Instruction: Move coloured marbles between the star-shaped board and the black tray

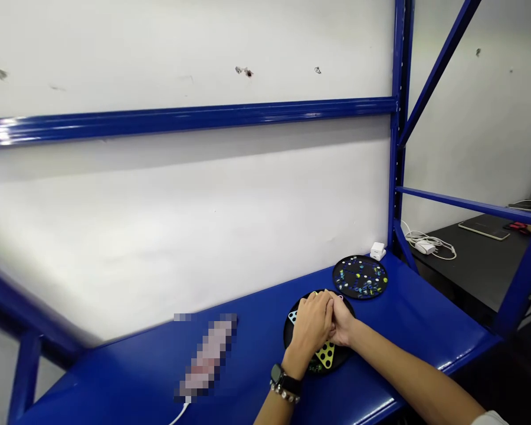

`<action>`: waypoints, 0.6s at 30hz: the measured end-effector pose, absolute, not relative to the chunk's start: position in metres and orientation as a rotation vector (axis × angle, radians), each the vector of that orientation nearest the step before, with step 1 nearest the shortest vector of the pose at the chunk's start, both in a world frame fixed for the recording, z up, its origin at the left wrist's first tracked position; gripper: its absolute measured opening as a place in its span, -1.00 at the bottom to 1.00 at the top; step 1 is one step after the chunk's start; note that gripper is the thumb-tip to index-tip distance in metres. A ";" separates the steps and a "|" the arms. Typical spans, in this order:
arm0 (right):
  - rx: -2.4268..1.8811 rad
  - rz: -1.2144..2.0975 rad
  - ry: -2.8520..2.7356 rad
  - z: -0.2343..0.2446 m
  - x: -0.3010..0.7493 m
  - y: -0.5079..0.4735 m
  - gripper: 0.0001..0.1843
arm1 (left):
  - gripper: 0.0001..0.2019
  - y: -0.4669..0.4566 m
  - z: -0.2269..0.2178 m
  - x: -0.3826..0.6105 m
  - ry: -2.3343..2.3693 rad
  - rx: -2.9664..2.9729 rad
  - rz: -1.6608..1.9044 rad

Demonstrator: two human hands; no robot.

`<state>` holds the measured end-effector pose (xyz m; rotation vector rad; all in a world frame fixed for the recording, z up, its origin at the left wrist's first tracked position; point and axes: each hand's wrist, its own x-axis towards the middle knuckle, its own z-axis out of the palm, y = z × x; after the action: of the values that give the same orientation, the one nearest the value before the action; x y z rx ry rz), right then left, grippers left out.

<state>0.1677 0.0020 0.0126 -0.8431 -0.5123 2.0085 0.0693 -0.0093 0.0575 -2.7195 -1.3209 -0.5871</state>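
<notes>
Both my hands rest together over a round black game board [326, 356] with coloured triangle fields on the blue shelf. My left hand [312, 323], with a dark watch and a bead bracelet on the wrist, lies on top with its fingers curled down over the board. My right hand [341, 321] sits beside it, fingers bent and pressed against the left. What the fingers hold, if anything, is hidden. A second round black board [360, 276], dotted with several small coloured marbles, lies just behind to the right.
The blue metal shelf [256, 378] runs along a white wall, with blue uprights and crossbars around it. A white charger block [377, 251] stands at the back. A blurred patch with a white cable lies left. A black table [478, 260] to the right carries cables and flat devices.
</notes>
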 end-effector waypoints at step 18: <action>-2.115 0.073 -1.351 0.008 0.280 0.026 -0.52 | -0.69 0.003 0.052 0.026 -1.515 -2.641 -1.089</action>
<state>0.2801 0.0262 0.0081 -2.1152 -1.3511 0.0730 0.0256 0.0035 0.0524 -2.6408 -1.5153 -1.0893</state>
